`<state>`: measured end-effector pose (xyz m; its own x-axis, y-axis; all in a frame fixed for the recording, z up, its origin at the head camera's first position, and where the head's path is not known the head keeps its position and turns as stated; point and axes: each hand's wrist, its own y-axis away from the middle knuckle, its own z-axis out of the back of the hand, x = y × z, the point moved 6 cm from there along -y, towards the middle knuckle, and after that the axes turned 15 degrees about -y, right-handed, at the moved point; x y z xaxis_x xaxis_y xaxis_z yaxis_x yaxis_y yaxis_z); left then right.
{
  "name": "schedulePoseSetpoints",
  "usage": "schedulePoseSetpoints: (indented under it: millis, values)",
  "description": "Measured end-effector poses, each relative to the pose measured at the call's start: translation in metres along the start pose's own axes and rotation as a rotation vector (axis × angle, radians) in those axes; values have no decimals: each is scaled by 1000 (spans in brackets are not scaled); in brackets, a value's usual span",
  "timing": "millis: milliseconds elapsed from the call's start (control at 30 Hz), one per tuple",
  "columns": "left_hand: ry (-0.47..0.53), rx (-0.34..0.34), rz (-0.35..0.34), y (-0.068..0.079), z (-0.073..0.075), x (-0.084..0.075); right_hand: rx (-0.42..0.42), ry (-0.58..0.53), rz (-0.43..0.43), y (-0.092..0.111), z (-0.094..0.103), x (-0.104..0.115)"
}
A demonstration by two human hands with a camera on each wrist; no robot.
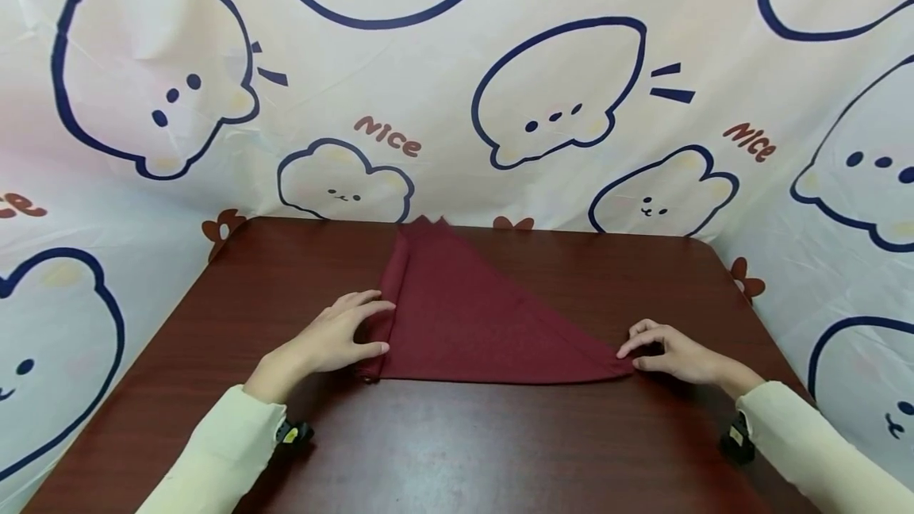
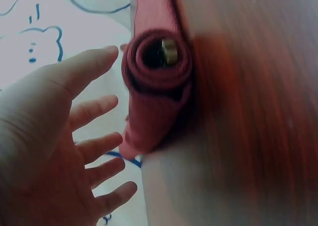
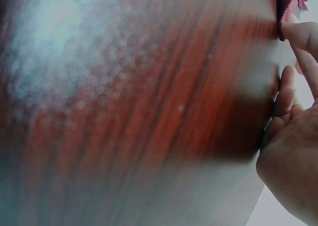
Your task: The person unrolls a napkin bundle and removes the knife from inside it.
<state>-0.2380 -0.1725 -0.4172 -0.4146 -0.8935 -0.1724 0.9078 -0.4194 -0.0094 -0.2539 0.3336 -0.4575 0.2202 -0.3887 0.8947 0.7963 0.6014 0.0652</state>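
One dark red cloth [image 1: 471, 331], part rolled, both hands at its near side

Cloth: lies on the brown wood-grain table [image 1: 500, 450], roughly triangular as seen from the head. Its left side is wound into a narrow roll [image 1: 397, 268] running away from the person; the rest lies spread flat to the right of it. Far end finishes in jagged points at the table's back edge. Near edge almost straight; a long sloping edge joins the far end to the right corner.

Left hand [image 1: 339, 335]: at the near part of the roll, on its outer side. Fingers and thumb spread apart, no grip seen. Left wrist view puts the thumb tip just beside the roll; whether any fingertip touches, cannot tell.

Right hand [image 1: 667, 355]: thumb and forefinger pinch the cloth's right corner; remaining fingers bent. Right wrist view catches this pinch only at its border.

Roll end: left wrist view shows wound layers around a hollow. A small yellowish piece [image 2: 170, 51] sits inside; identity cannot be told.

Surroundings: pale sleeves [image 1: 221, 450] on both arms, a small dark device [image 1: 294, 433] at the left wrist, another dark device [image 1: 737, 441] at the right. White backdrop [image 1: 443, 62] behind and at the sides, printed with blue bear outlines and "Nice" in reddish brown.
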Motion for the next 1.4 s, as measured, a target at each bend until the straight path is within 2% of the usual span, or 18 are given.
schedulePoseSetpoints:
  millis: [200, 500, 733, 933, 1167, 1400]
  values:
    - [-49, 11, -22, -7, -2, -11, 10, -11, 20, -2, -1, 0]
    - [-89, 35, -23, -12, -5, -10, 5, 1, 45, -2, 2, 2]
    - [-82, 54, -19, -12, -8, -10, 4, 1, 56, 0, 1, 3]
    - [-86, 65, -15, -13, -10, -9, 12, -6, 18, -2, 2, 0]
    - [-83, 87, -1, -12, -13, -4, 17, -15, 46, -3, 0, 1]
    - [-34, 70, -8, -9, -14, -2, -1, 1, 17, -3, 1, -2]
